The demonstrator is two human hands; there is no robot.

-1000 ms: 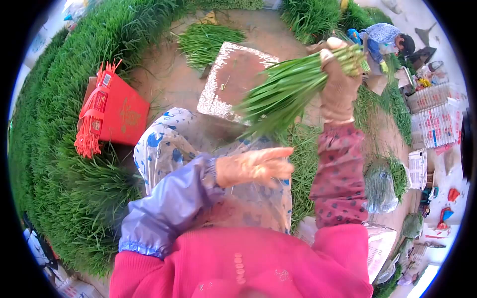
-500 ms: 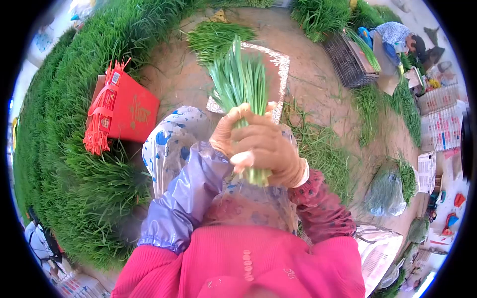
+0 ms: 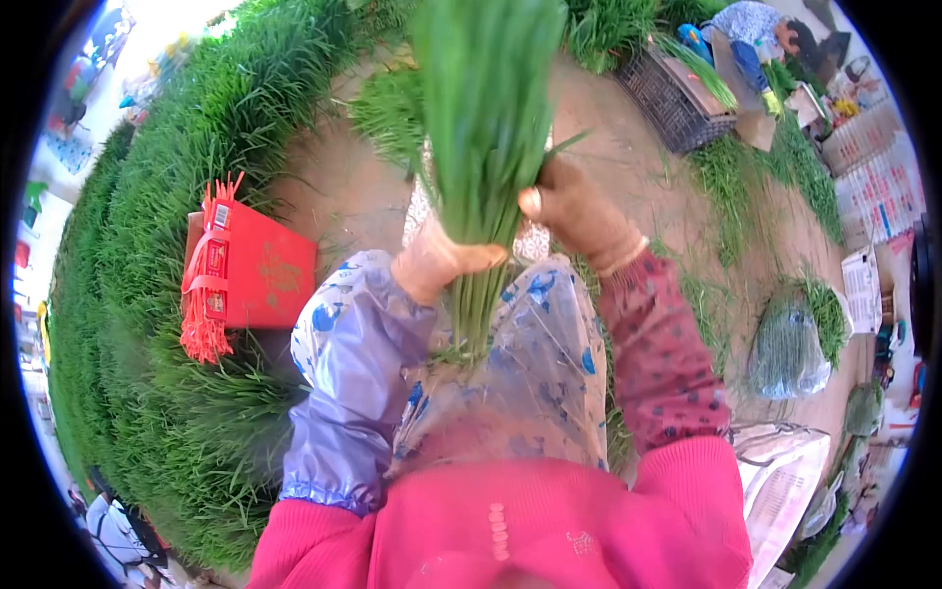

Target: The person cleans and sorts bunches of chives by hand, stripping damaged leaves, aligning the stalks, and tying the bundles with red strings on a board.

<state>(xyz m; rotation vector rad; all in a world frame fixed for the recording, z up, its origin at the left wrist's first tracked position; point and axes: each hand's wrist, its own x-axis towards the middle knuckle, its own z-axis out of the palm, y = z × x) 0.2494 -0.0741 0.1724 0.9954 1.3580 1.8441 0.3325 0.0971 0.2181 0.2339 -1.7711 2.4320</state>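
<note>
A tall bunch of garlic chives [image 3: 488, 128] stands upright in front of me, its leaf tops blurred by motion. Around the lower stems wraps my left hand [image 3: 437, 263], gloved, its thumb lying across the front. My gloved right hand [image 3: 589, 218] grips the bunch's right side higher up, thumb in front and fingers hidden behind the leaves. The pale cut ends hang over my lap, which a clear plastic apron [image 3: 510, 393] covers.
Piled greens [image 3: 147, 285] line the left side. A red box [image 3: 275, 270] with red ties strapped on stands there. Behind the bunch lies a patterned board [image 3: 533, 240]. At right are a dark crate [image 3: 667, 103], a plastic bag of greens [image 3: 785, 353] and a co-worker [image 3: 746, 25].
The bunch has come up closer to the camera and looks larger. My right hand has moved from the stems, over the left hand, to the bunch's right side higher up.
</note>
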